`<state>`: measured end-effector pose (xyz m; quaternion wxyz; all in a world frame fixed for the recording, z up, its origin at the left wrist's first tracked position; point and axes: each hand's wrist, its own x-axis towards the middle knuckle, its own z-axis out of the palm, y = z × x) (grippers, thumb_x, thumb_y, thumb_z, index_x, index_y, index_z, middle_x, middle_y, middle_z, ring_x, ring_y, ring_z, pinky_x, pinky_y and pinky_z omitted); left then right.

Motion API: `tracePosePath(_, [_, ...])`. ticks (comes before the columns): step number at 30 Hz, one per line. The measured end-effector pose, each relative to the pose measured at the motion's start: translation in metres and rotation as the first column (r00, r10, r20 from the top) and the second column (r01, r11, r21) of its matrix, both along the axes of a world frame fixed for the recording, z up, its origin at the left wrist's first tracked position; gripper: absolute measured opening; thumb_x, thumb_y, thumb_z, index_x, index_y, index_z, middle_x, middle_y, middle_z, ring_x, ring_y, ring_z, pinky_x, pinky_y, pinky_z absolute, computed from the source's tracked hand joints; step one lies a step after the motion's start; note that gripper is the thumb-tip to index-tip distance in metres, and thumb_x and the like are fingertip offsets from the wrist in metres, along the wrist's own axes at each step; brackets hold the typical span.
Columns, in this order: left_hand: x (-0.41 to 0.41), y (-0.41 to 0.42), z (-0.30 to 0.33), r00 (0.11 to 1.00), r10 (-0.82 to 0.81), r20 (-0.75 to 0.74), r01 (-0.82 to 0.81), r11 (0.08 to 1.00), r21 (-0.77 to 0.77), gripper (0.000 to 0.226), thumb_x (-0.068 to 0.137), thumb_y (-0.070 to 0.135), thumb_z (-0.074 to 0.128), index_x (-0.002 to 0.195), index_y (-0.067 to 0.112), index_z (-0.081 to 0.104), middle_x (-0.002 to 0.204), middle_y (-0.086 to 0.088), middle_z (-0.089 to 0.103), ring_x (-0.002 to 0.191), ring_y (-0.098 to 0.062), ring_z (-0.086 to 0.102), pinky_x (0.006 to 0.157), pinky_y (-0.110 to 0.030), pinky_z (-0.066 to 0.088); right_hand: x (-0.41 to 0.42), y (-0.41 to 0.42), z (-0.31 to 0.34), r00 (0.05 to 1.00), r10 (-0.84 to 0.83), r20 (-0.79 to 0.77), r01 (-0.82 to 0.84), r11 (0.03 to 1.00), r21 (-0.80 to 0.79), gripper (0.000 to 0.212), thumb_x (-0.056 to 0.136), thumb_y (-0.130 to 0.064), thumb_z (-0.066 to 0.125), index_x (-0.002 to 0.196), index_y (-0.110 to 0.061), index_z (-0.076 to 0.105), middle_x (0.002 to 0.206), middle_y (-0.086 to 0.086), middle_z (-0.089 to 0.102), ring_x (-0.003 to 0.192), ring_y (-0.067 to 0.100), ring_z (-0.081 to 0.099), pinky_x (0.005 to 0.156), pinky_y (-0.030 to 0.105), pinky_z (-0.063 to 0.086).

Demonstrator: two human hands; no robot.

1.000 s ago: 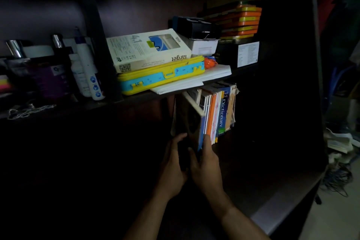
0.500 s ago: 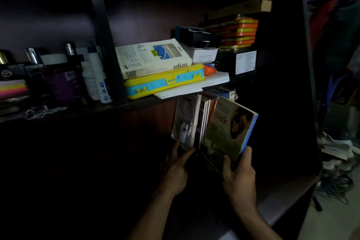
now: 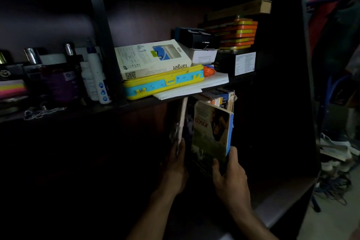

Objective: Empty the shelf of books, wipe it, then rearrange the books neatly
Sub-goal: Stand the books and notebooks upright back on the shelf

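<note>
Paperback [image 3: 211, 132]: light, flexible; right hand [image 3: 230, 177] grips its lower corner.
Thin book [image 3: 180, 122]: floppy; left hand [image 3: 175, 165] holds its bottom edge.
Grasp: support spines.

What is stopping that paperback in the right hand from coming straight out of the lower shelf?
Nothing visible. The right hand grips the paperback at its lower corner, tilted in front of the book row. The left hand holds a thin book beside it, off to the left.
</note>
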<state>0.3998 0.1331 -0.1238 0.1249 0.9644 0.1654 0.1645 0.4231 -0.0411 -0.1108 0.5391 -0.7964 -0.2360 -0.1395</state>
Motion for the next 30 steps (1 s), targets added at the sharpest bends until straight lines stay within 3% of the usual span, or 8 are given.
tracePosePath(4, [-0.002, 0.002, 0.002, 0.997, 0.001, 0.071, 0.01, 0.989, -0.151, 0.084, 0.1, 0.013, 0.053, 0.162, 0.023, -0.003, 0.169, -0.004, 0.0, 0.15, -0.021, 0.026, 0.114, -0.027, 0.03, 0.005, 0.003, -0.005, 0.998, 0.058, 0.036, -0.058, 0.998, -0.02, 0.027, 0.098, -0.023, 0.059, 0.114, -0.034, 0.039, 0.106, -0.013, 0.066, 0.085, -0.001, 0.068, 0.061, 0.025, 0.06])
tracePosePath(8, [-0.002, 0.002, 0.002, 0.982, 0.031, 0.187, 0.004, 0.983, -0.182, 0.071, 0.099, 0.014, 0.054, 0.161, 0.022, 0.019, 0.166, -0.005, 0.021, 0.149, -0.023, 0.032, 0.116, -0.025, 0.028, 0.018, 0.019, -0.005, 0.994, 0.089, 0.066, -0.091, 0.995, 0.026, 0.032, 0.098, -0.024, 0.059, 0.126, -0.028, 0.043, 0.126, -0.01, 0.056, 0.114, 0.001, 0.059, 0.08, 0.02, 0.059])
tracePosePath(10, [-0.001, 0.002, 0.004, 0.97, 0.086, 0.228, -0.04, 0.98, -0.197, 0.065, 0.1, 0.016, 0.053, 0.159, 0.025, 0.026, 0.165, -0.003, 0.025, 0.148, -0.021, 0.032, 0.117, -0.025, 0.026, 0.026, 0.034, -0.003, 0.994, 0.081, 0.071, -0.084, 0.996, 0.03, 0.038, 0.1, -0.026, 0.058, 0.133, -0.027, 0.04, 0.136, -0.008, 0.049, 0.125, 0.006, 0.052, 0.091, 0.028, 0.058])
tracePosePath(14, [-0.001, -0.002, 0.008, 0.97, 0.098, 0.221, -0.049, 0.975, -0.218, 0.056, 0.102, 0.022, 0.051, 0.156, 0.031, 0.035, 0.167, 0.005, 0.015, 0.148, -0.018, 0.031, 0.115, -0.027, 0.03, 0.039, 0.063, 0.003, 0.998, 0.046, 0.042, -0.044, 0.998, -0.042, 0.033, 0.101, -0.033, 0.057, 0.127, -0.025, 0.04, 0.125, -0.008, 0.05, 0.113, 0.006, 0.051, 0.087, 0.026, 0.054])
tracePosePath(18, [0.001, 0.0, 0.006, 0.969, 0.014, 0.246, 0.034, 0.982, -0.188, 0.049, 0.099, 0.02, 0.055, 0.147, 0.03, 0.051, 0.158, 0.004, 0.03, 0.136, -0.018, 0.045, 0.107, -0.024, 0.037, 0.044, 0.067, 0.004, 0.999, -0.035, 0.025, 0.036, 0.999, -0.014, 0.047, 0.09, -0.047, 0.069, 0.122, -0.034, 0.037, 0.126, -0.002, 0.06, 0.108, 0.016, 0.065, 0.081, 0.04, 0.061])
tracePosePath(24, [-0.001, -0.001, 0.007, 0.967, -0.068, 0.246, 0.103, 0.986, -0.132, 0.044, 0.097, 0.02, 0.057, 0.14, 0.034, 0.056, 0.15, 0.008, 0.032, 0.124, -0.014, 0.052, 0.096, -0.016, 0.037, 0.045, 0.06, 0.003, 1.0, 0.026, -0.008, -0.025, 0.996, 0.091, 0.031, 0.091, -0.028, 0.073, 0.103, -0.034, 0.045, 0.1, -0.018, 0.056, 0.097, 0.009, 0.065, 0.078, 0.03, 0.061])
tracePosePath(27, [-0.001, -0.001, 0.009, 0.965, -0.078, 0.249, 0.119, 0.981, -0.151, 0.044, 0.099, 0.024, 0.056, 0.141, 0.035, 0.055, 0.154, 0.008, 0.029, 0.128, -0.014, 0.05, 0.1, -0.018, 0.038, 0.046, 0.063, 0.003, 0.994, 0.097, 0.059, -0.098, 0.995, 0.014, 0.03, 0.097, -0.015, 0.064, 0.123, -0.027, 0.058, 0.11, -0.021, 0.055, 0.104, 0.0, 0.055, 0.09, 0.018, 0.053])
tracePosePath(30, [-0.002, 0.001, 0.007, 0.972, -0.086, 0.221, 0.132, 0.971, -0.201, 0.051, 0.101, 0.03, 0.056, 0.15, 0.038, 0.044, 0.163, 0.008, 0.017, 0.14, -0.016, 0.04, 0.107, -0.023, 0.036, 0.045, 0.064, 0.005, 0.981, 0.179, 0.072, -0.173, 0.981, -0.086, 0.048, 0.098, -0.007, 0.055, 0.144, -0.018, 0.05, 0.134, -0.006, 0.057, 0.116, -0.007, 0.04, 0.095, -0.002, 0.03])
